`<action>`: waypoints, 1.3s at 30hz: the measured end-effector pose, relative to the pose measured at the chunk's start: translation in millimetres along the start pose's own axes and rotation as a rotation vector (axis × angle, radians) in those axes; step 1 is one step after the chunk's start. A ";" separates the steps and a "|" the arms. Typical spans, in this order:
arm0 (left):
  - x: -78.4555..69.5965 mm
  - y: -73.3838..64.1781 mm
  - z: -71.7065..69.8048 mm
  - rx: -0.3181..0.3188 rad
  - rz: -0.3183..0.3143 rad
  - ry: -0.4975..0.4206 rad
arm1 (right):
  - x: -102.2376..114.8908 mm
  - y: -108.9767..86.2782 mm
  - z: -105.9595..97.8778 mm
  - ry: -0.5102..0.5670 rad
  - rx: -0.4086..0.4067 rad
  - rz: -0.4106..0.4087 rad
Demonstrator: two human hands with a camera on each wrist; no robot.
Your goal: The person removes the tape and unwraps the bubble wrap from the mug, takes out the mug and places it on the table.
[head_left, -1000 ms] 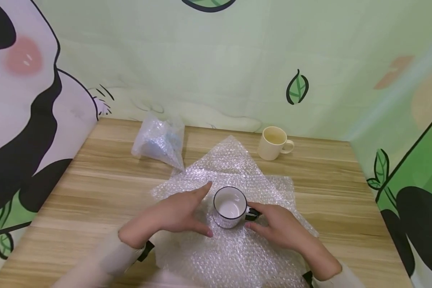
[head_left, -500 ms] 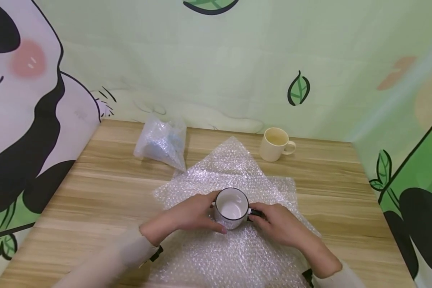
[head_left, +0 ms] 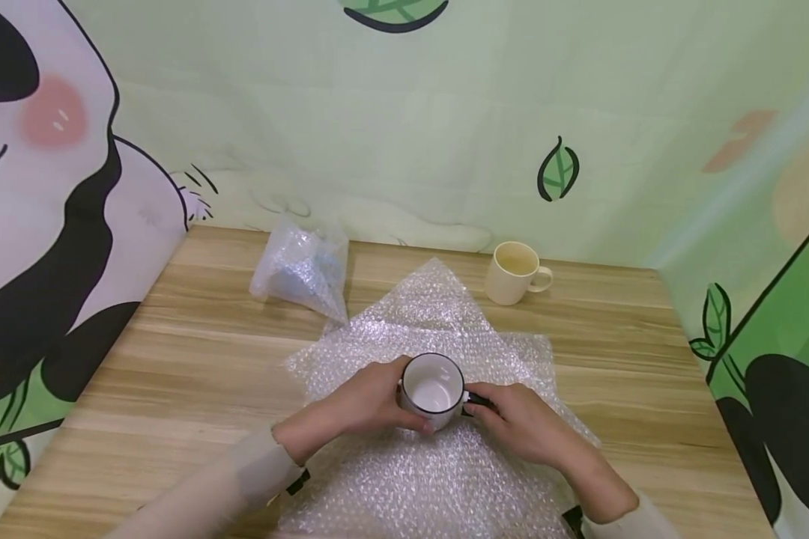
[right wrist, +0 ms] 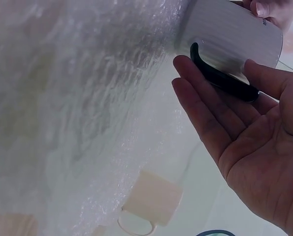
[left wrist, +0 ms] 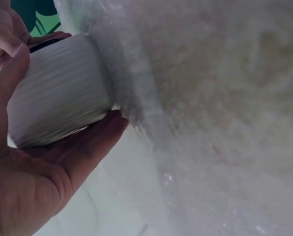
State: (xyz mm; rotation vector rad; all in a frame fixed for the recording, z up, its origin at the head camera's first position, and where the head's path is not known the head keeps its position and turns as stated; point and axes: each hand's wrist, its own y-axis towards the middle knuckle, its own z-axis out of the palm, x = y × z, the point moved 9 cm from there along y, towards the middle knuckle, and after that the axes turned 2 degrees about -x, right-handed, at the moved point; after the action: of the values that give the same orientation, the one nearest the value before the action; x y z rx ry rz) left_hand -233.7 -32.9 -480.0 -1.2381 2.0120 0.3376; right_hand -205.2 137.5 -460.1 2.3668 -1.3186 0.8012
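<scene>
Panda-print cloth (head_left: 404, 135) hangs behind a wood-grain surface (head_left: 195, 359), and at the near middle sits the white mug (head_left: 434, 385), upright, its base apparently against the bubble wrap (head_left: 438, 479). Left hand (head_left: 374, 397) is round its body, thumb in front, fingers (left wrist: 99, 140) along the far side, closed only as far as the mug allows: a cradle, likely to steady it. Over to the right hand (head_left: 522, 423): thumb and index take the black handle (head_left: 480, 400) between them, other fingers long and loose, a light pinch that probably guides more than lifts. Up the back, the cream mug (head_left: 508, 278) stands near the wrap, perhaps parked there to leave working room; back left, a bundle (head_left: 303, 266), something bluish inside. Any writing? One tiny dark mark on the white mug's side, too small to read, and no brand visible.
</scene>
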 end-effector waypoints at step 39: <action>-20.9 20.6 -42.6 -0.236 0.036 -0.145 | 8.8 38.4 -46.7 0.013 -0.115 0.008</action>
State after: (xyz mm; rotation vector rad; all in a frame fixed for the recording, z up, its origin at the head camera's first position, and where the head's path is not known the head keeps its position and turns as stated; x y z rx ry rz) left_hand -265.0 -32.7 -438.8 -1.2807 1.9122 0.6788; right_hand -249.1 135.6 -417.6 2.2651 -1.3322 0.7215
